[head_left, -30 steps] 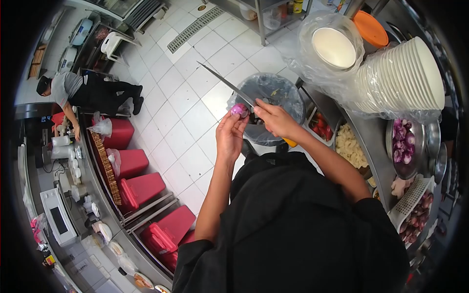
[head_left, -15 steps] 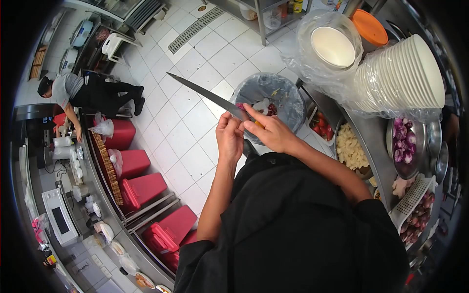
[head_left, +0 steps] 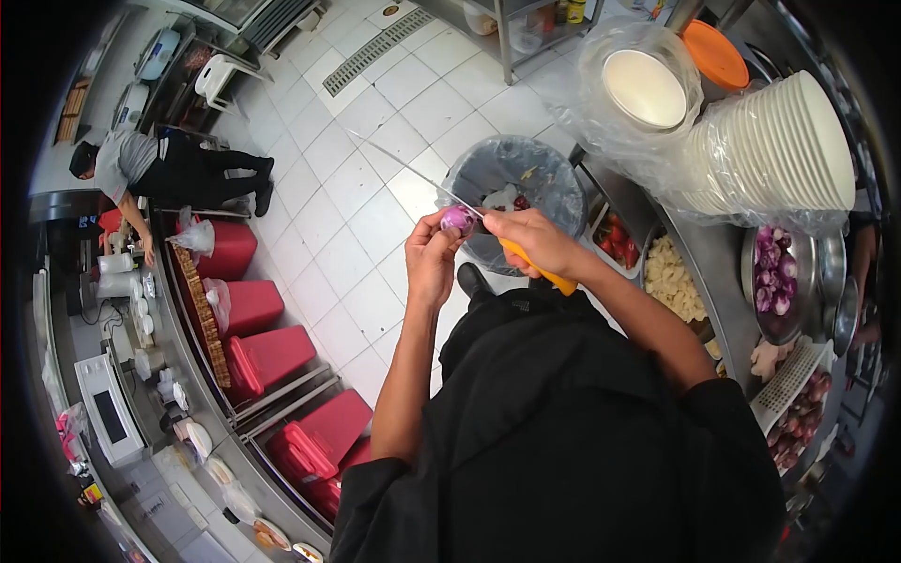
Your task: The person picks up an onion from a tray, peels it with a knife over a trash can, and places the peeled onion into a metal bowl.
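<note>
Watching remotely through the head camera, I take the bin (head_left: 563, 183) as my landmark. Left hand (head_left: 431, 263): fingers closed round a red onion (head_left: 458, 221), which shows over the bin's left edge; its height above the rim I can't judge. Fingertips at its sides leave the top face bare, presumably to give the blade room. Right hand (head_left: 542, 246): wrapped round the yellow handle of a knife (head_left: 556, 279), gripped well forward, likely for fine control. Blade slants past the onion, tip beyond the bin's left side; contact with the skin I can't confirm. Scraps (head_left: 507, 199) lie inside the bin, so I suspect the hands are kept here to let bits drop in. Right of the bin, on the tabletop (head_left: 721, 277): a metal bowl (head_left: 786, 330) of purple onions (head_left: 775, 267), and nearer the wearer a white basket (head_left: 786, 383) of duller ones, both probably set within right-arm reach. Stacked tubs (head_left: 770, 155) in plastic wrap, above and right of the bin, probably wrapped against dirt.
</note>
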Demonstrator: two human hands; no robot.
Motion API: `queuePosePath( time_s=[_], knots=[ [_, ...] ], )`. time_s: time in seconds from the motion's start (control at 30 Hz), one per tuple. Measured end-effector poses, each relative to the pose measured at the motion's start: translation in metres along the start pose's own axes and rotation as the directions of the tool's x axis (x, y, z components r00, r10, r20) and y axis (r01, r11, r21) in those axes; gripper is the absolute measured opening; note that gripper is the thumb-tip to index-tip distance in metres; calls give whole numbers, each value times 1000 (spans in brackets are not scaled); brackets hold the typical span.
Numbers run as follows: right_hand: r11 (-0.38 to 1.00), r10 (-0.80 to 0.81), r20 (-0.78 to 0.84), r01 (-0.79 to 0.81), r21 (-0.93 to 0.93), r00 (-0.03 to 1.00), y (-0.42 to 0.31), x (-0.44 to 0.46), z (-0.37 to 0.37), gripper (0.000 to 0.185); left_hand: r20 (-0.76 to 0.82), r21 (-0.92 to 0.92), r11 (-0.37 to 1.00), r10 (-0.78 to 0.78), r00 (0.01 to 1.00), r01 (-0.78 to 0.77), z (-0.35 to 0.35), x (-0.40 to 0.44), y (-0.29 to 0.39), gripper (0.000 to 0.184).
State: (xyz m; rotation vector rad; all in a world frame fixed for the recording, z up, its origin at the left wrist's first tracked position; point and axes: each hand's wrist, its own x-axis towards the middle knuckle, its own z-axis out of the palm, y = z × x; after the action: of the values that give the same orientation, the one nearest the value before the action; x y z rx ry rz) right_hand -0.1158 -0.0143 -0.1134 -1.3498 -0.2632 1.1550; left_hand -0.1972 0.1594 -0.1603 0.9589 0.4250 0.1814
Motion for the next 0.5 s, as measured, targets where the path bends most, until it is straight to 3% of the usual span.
queuePosePath(
  time_s=[0.27, 0.5],
  knots=[
    [1000, -18, 41, 18, 11, 999, 5, 10, 3, 44, 26, -139, 990, 20, 999, -16, -11, -6, -8, 30],
    [999, 37, -140, -33, 29, 989, 11, 25, -11, 42, 128, -302, 953, 32, 991, 9, -4, -11, 8, 43]
  ],
)
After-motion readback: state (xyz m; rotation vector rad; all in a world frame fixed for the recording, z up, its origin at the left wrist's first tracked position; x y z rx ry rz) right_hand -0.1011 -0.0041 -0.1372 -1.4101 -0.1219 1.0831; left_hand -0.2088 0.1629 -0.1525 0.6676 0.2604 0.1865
